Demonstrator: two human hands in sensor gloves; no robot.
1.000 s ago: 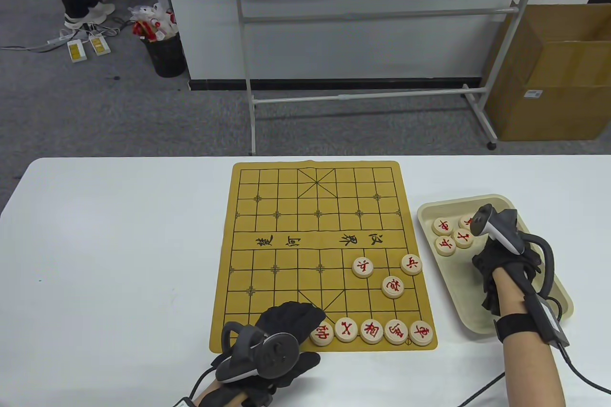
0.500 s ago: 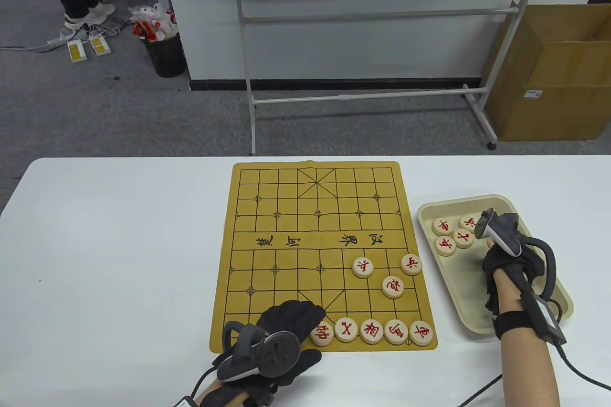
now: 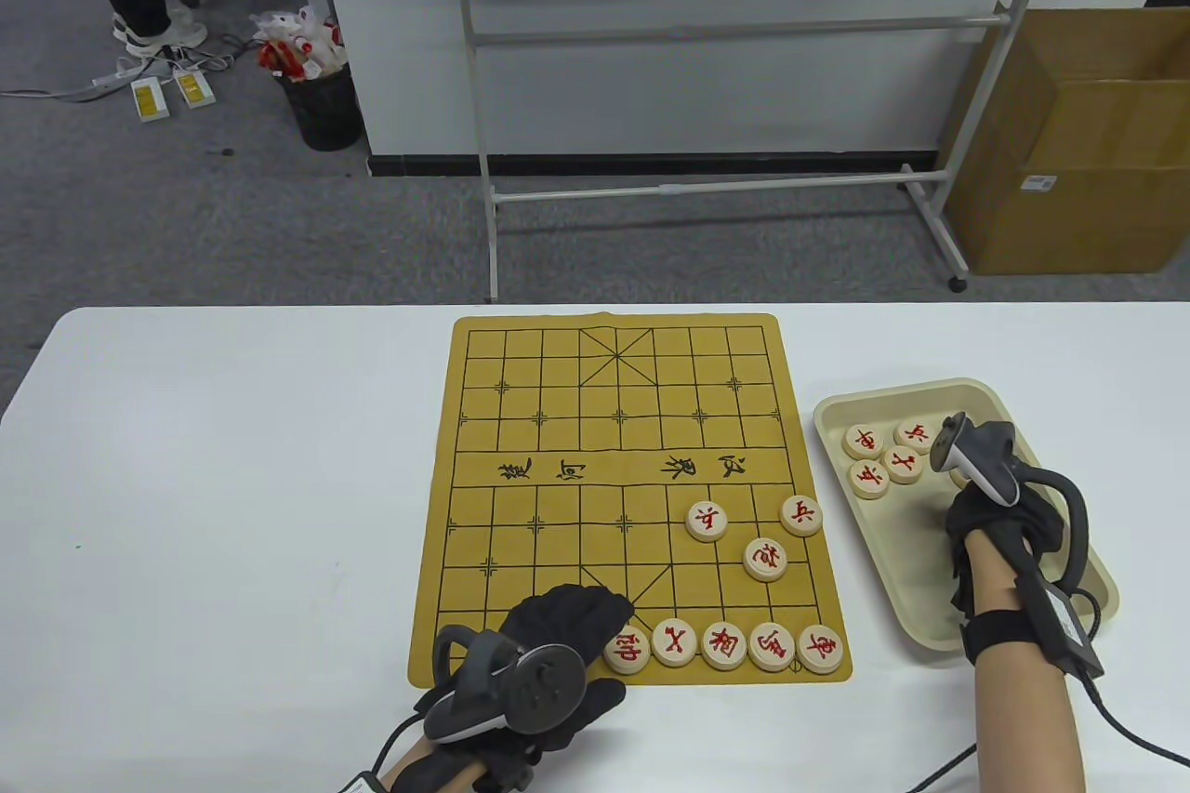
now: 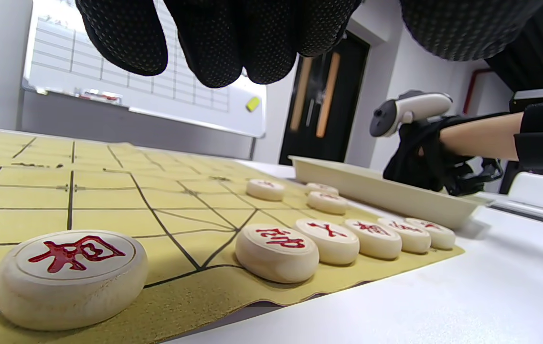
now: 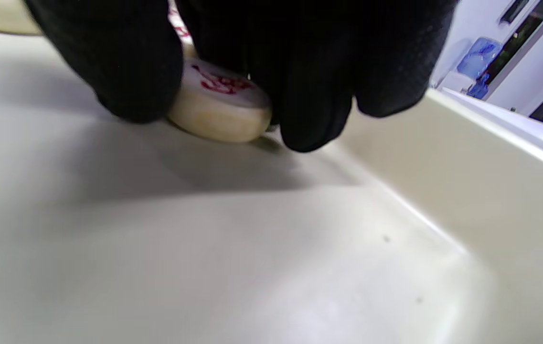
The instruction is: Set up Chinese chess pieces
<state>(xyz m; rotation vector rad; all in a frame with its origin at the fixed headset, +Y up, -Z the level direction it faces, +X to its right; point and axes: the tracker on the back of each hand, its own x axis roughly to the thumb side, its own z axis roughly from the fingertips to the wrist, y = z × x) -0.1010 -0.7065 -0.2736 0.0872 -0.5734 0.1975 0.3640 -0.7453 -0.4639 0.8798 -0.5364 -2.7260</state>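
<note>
The right hand (image 3: 995, 519) was down inside the tray (image 3: 939, 621), its fingertips (image 5: 309, 124) closed around the rim of 1 wooden piece (image 5: 218, 102) that appeared still to rest on the tray floor, close to the tray wall. Just beyond it, 4 more pieces (image 3: 885, 456) lay clustered in the tray's far corner. Over on the board (image 3: 558, 421), 5 pieces (image 3: 725, 644) lined the near edge and 3 (image 3: 755, 533) sat higher up on the right. The left hand (image 3: 548, 644) hovered with loose, empty fingers over an elephant piece (image 4: 71, 274) at the board's near edge. The pinch looked shallow, low on a smooth rounded rim, so the disc could squirt out on lifting and knock its neighbours; a drop over the board could scatter the placed row
</note>
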